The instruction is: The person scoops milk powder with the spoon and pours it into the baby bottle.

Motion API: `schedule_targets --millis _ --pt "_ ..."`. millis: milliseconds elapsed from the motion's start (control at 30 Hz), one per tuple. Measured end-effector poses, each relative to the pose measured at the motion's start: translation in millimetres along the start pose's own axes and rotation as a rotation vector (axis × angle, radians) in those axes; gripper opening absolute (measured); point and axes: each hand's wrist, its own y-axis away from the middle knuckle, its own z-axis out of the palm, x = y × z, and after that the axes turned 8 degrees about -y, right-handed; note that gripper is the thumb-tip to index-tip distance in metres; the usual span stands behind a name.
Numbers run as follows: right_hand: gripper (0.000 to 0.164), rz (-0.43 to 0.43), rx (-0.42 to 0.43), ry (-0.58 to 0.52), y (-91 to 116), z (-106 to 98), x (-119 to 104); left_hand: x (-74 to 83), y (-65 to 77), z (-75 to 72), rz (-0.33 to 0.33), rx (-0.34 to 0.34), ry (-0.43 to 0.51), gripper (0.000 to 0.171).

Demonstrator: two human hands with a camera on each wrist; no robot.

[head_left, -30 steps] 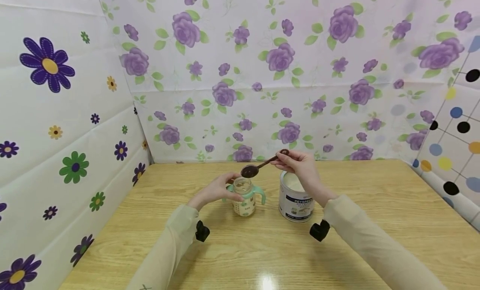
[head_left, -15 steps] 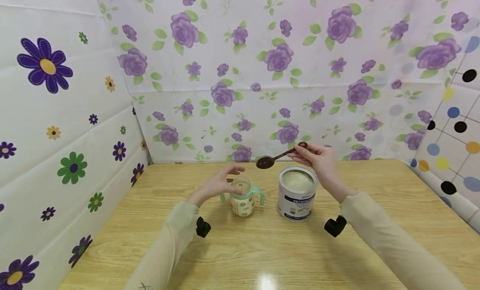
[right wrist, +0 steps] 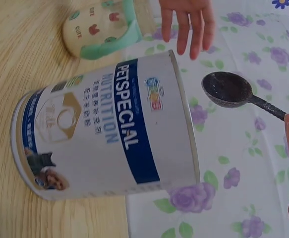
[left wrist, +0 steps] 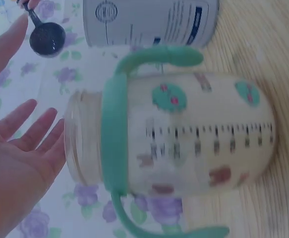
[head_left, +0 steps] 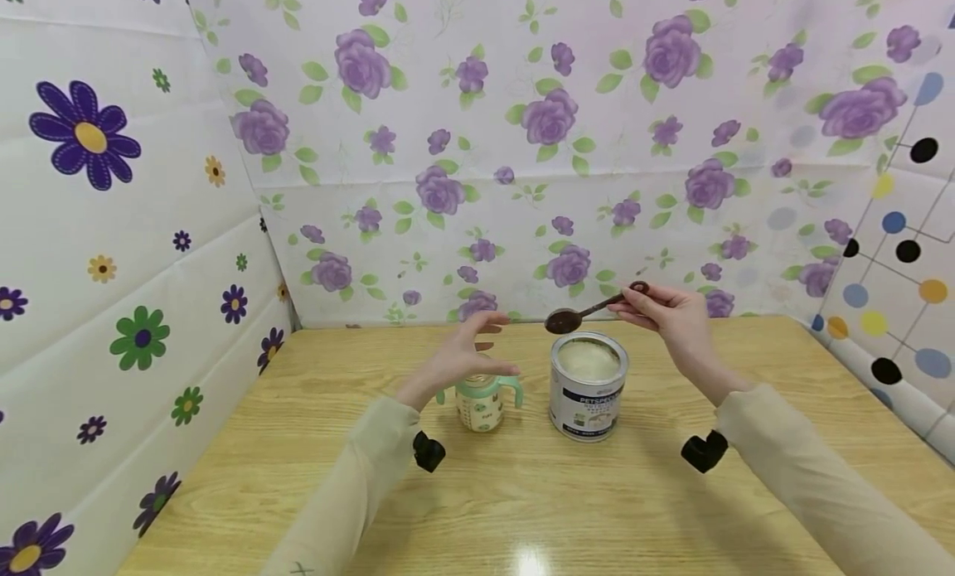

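Note:
My right hand [head_left: 675, 317] pinches the end of a dark brown spoon [head_left: 563, 321], its bowl just above the open milk powder can [head_left: 589, 402]. Pale powder shows inside the can, below its rim. My left hand [head_left: 466, 352] is spread, fingers apart, above a baby bottle [head_left: 480, 410] with green handles, and covers part of its mouth in the head view. In the left wrist view the bottle [left wrist: 199, 134] stands uncapped, with measuring marks on its side. The right wrist view shows the spoon's bowl [right wrist: 227, 89] out past the can's rim, a little powder stuck to it.
The can and bottle stand side by side on a wooden table [head_left: 522, 501]. A flowered cloth [head_left: 462, 145] hangs behind the table, with more patterned cloth at the left and right sides. Dark wrist cameras [head_left: 428, 452] sit under both wrists.
My right hand has carried the spoon rightward from over the bottle's mouth to above the can. My left hand has come off the bottle, moving up and slightly right.

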Motion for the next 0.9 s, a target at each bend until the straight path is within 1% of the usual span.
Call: schedule_targets --millis 133,300,333,400,533,567,700,767,900 --pt "0.016 -0.011 0.011 0.049 4 -6 -3 6.6 -6.4 11.4 0.017 -0.003 -0.022 0.076" --pt "0.016 -0.027 0.004 0.103 7 -12 -4 35.4 -6.3 21.0 -0.009 -0.025 0.006 0.072" --pt "0.016 -0.03 0.001 0.113 7 -13 -5 37.4 -7.2 24.5 -0.017 -0.018 0.004 0.072" --pt "0.017 -0.035 -0.01 0.135 8 -16 -5 35.7 -12.1 33.5 -0.037 -0.004 0.003 0.075" --pt "0.018 -0.059 -0.056 0.198 10 -20 -4 19.1 -22.8 53.1 -0.064 0.052 -0.012 0.085" --pt "0.018 -0.065 -0.07 0.208 11 -21 -4 18.6 -23.9 56.3 -0.076 0.058 -0.014 0.087" --pt "0.017 -0.083 -0.103 0.239 13 -25 -2 19.1 -26.4 64.5 -0.101 0.082 -0.025 0.09" --pt "0.017 -0.088 -0.108 0.252 14 -27 -2 19.6 -27.6 67.5 -0.105 0.09 -0.027 0.089" --pt "0.018 -0.085 -0.109 0.293 16 -30 0 19.4 -29.7 74.5 -0.137 0.109 -0.028 0.09"
